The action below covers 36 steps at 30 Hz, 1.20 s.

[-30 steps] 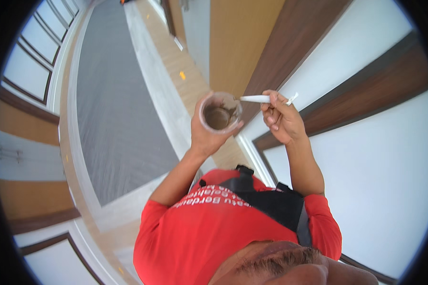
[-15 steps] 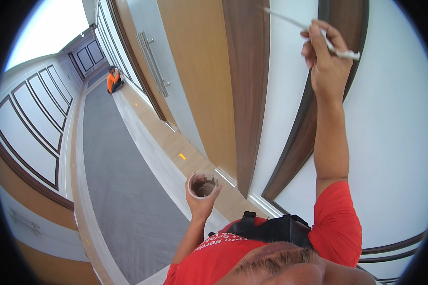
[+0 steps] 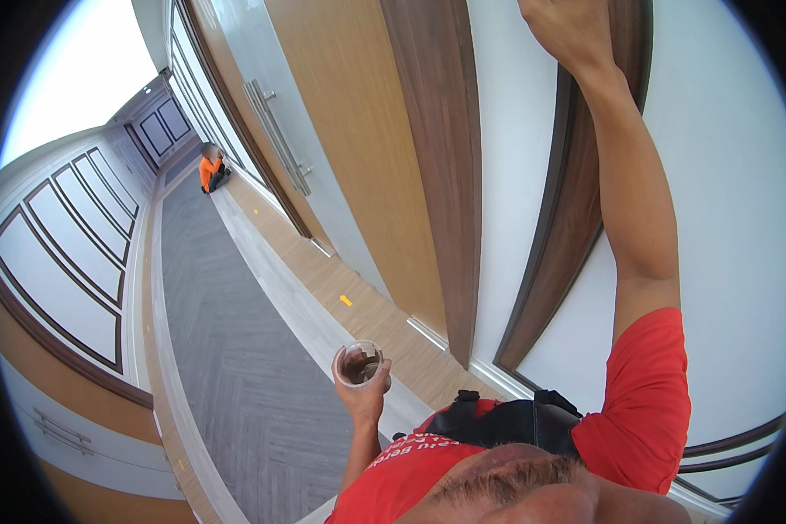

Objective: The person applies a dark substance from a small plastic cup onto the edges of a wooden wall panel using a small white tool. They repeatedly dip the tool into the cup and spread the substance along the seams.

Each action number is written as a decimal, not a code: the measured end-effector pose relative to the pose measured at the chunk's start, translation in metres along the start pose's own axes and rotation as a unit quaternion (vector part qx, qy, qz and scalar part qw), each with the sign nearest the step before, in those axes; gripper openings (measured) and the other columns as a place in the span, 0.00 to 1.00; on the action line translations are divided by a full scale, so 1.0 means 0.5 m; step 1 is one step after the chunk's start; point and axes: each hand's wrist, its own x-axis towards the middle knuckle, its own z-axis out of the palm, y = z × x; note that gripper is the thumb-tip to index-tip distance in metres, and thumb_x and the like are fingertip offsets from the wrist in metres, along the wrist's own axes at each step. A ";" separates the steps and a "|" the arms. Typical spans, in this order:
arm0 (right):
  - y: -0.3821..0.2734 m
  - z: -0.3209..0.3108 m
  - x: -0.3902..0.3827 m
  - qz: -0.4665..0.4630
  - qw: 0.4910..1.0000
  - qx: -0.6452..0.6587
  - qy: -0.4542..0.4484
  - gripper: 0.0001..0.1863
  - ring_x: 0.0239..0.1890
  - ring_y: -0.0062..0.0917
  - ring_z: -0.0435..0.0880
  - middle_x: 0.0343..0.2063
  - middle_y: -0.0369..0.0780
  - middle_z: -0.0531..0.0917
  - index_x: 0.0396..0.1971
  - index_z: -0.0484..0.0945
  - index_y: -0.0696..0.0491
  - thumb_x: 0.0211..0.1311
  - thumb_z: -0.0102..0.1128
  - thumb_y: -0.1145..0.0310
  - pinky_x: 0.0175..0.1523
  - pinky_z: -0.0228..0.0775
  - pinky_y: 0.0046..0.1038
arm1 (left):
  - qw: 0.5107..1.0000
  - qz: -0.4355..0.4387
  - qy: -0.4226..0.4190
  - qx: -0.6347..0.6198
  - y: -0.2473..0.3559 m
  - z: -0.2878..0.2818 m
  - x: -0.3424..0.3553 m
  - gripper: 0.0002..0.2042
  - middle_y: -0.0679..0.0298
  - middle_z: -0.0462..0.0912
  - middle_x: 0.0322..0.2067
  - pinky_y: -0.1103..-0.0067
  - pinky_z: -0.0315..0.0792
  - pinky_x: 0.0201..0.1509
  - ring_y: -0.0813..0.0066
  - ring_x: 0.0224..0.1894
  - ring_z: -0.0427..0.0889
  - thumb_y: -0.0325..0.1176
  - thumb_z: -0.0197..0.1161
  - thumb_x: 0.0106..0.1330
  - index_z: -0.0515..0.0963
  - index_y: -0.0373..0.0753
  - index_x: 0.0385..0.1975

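A clear plastic cup with brown residue or liquid inside is gripped around its side by my left hand, held at waist height with its open top facing up. My right hand is raised high against the upper edge of the view, close to the dark brown wood trim on the white wall. Its fingers lie outside the picture, so whatever they hold is hidden.
Beside the trim stands a tan wooden door with a brown frame and a long metal handle. Grey carpet runs along the corridor. Far down it, a person in orange sits by the wall.
My right hand, which held a thin paintbrush in view, has moved up until its fingers and the brush left the picture. The cup sits slightly lower and further left in view.
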 end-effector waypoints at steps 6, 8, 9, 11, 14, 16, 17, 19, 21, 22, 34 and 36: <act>-0.004 0.002 0.006 -0.013 0.999 -0.040 -0.003 0.10 0.22 0.16 0.70 0.19 0.35 0.78 0.40 0.83 0.61 0.69 0.65 0.68 0.27 0.62 0.25 | 1.000 0.006 0.001 0.007 -0.010 -0.002 -0.004 0.43 0.55 0.78 0.52 0.71 0.79 0.56 0.66 0.53 0.81 0.27 0.83 0.49 0.64 0.31 0.66; -0.006 0.001 0.006 -0.010 0.999 -0.035 -0.008 0.10 0.22 0.16 0.71 0.19 0.35 0.78 0.39 0.84 0.61 0.69 0.65 0.68 0.27 0.62 0.25 | 1.000 0.007 0.001 0.003 -0.013 -0.002 -0.004 0.43 0.55 0.78 0.52 0.71 0.79 0.56 0.66 0.53 0.81 0.27 0.83 0.49 0.64 0.30 0.66; -0.006 0.001 0.006 -0.009 0.999 -0.032 -0.011 0.10 0.22 0.16 0.71 0.19 0.35 0.78 0.39 0.84 0.61 0.69 0.64 0.68 0.27 0.62 0.25 | 1.000 0.009 0.000 0.002 -0.016 -0.003 -0.003 0.43 0.55 0.78 0.52 0.71 0.79 0.56 0.66 0.53 0.81 0.27 0.83 0.49 0.64 0.30 0.66; -0.007 -0.002 0.002 0.013 0.999 -0.027 -0.033 0.10 0.22 0.16 0.71 0.19 0.35 0.78 0.38 0.84 0.61 0.69 0.64 0.68 0.27 0.62 0.25 | 1.000 0.009 0.000 -0.003 -0.022 -0.007 -0.003 0.43 0.55 0.78 0.52 0.70 0.79 0.56 0.66 0.53 0.80 0.27 0.83 0.50 0.64 0.30 0.66; -0.004 -0.004 0.003 -0.003 0.999 -0.029 -0.026 0.10 0.22 0.15 0.70 0.19 0.35 0.78 0.38 0.85 0.61 0.69 0.64 0.69 0.27 0.62 0.25 | 1.000 0.007 0.002 -0.004 -0.025 -0.010 -0.005 0.43 0.55 0.78 0.52 0.70 0.79 0.56 0.66 0.53 0.80 0.27 0.82 0.50 0.64 0.30 0.66; -0.004 -0.005 0.006 -0.022 0.999 -0.035 -0.010 0.09 0.22 0.15 0.70 0.19 0.34 0.78 0.38 0.85 0.61 0.68 0.64 0.69 0.27 0.62 0.25 | 1.000 0.007 0.003 0.006 -0.018 -0.006 -0.006 0.43 0.55 0.78 0.52 0.70 0.79 0.56 0.66 0.53 0.80 0.27 0.82 0.50 0.64 0.30 0.66; -0.006 -0.003 0.009 -0.026 0.999 -0.036 -0.004 0.09 0.22 0.15 0.70 0.19 0.34 0.78 0.38 0.85 0.61 0.68 0.64 0.69 0.27 0.62 0.25 | 1.000 0.008 0.003 0.004 -0.020 -0.009 -0.006 0.43 0.55 0.78 0.52 0.70 0.79 0.56 0.66 0.53 0.80 0.27 0.82 0.50 0.64 0.30 0.66; -0.009 -0.003 0.010 -0.028 0.999 -0.042 -0.001 0.09 0.22 0.15 0.70 0.19 0.34 0.78 0.38 0.85 0.60 0.68 0.64 0.69 0.27 0.62 0.25 | 1.000 0.008 0.004 -0.002 -0.026 -0.013 -0.006 0.43 0.55 0.78 0.52 0.70 0.79 0.56 0.66 0.53 0.80 0.27 0.82 0.50 0.64 0.31 0.66; -0.008 -0.005 0.006 -0.021 0.998 -0.053 -0.012 0.09 0.22 0.15 0.70 0.19 0.34 0.78 0.38 0.85 0.60 0.68 0.64 0.69 0.27 0.61 0.25 | 1.000 0.022 0.012 -0.003 -0.021 -0.010 -0.009 0.40 0.56 0.79 0.51 0.71 0.80 0.55 0.66 0.52 0.82 0.24 0.80 0.51 0.66 0.31 0.65; -0.006 -0.008 0.002 -0.005 0.998 -0.050 -0.032 0.09 0.22 0.15 0.70 0.19 0.34 0.78 0.38 0.85 0.60 0.68 0.64 0.69 0.27 0.62 0.25 | 0.999 0.029 0.016 -0.004 -0.019 -0.009 -0.010 0.38 0.56 0.80 0.51 0.72 0.81 0.54 0.67 0.51 0.83 0.23 0.80 0.51 0.67 0.31 0.64; -0.020 -0.012 0.016 -0.007 0.999 -0.035 -0.032 0.10 0.24 0.18 0.73 0.21 0.36 0.80 0.38 0.85 0.61 0.68 0.64 0.68 0.30 0.64 0.27 | 1.000 0.017 0.003 0.000 -0.021 -0.018 -0.012 0.43 0.55 0.78 0.52 0.71 0.79 0.56 0.66 0.53 0.81 0.26 0.82 0.50 0.64 0.31 0.66; -0.018 -0.019 0.019 0.013 0.995 -0.061 -0.083 0.11 0.25 0.18 0.74 0.21 0.37 0.81 0.39 0.85 0.61 0.68 0.65 0.68 0.30 0.65 0.27 | 1.000 0.016 0.011 -0.007 -0.022 -0.017 -0.014 0.43 0.55 0.78 0.52 0.71 0.79 0.56 0.66 0.53 0.81 0.26 0.82 0.50 0.64 0.31 0.66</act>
